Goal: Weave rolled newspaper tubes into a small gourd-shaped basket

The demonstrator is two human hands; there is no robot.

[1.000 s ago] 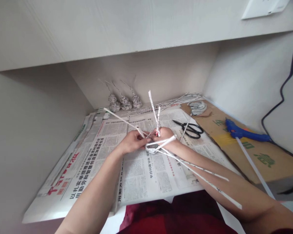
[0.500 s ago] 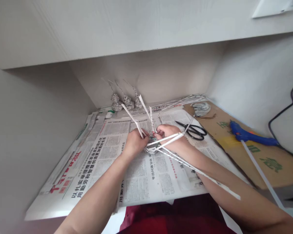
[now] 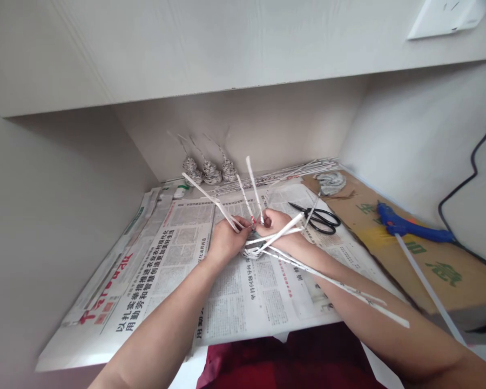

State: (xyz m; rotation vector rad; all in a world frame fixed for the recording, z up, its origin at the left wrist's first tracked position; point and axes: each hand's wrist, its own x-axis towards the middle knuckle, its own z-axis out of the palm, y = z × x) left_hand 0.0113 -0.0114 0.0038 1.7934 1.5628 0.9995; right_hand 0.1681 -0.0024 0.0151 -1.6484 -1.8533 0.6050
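Observation:
A small piece of paper weaving (image 3: 251, 252), made of rolled newspaper strips, is between my two hands above the newspaper (image 3: 243, 302). My left hand (image 3: 228, 237) pinches its left side, fingers closed on it. On the far right side, my right hand (image 3: 274, 222) is closed on the weaving with thumb and fingertips. White paper strips (image 3: 281, 233) stick out from it in several directions. Two long strips (image 3: 328, 281) lie across my right forearm, and others stand up beyond my fingers. My fingertips hide the exact spot where strips cross.
Black scissors (image 3: 318, 217) lie right of my right hand. A blue glue gun (image 3: 409, 224) with a white glue stick rests on cardboard (image 3: 421, 265), near a coil of paper cord (image 3: 330, 183). Three woven gourds (image 3: 211, 172) stand at the back beside long paper sticks (image 3: 283, 175).
The upright strips beyond my fingers have shifted and spread; the left strip leans further left. Both hands stay at the weaving, and the view has shifted slightly.

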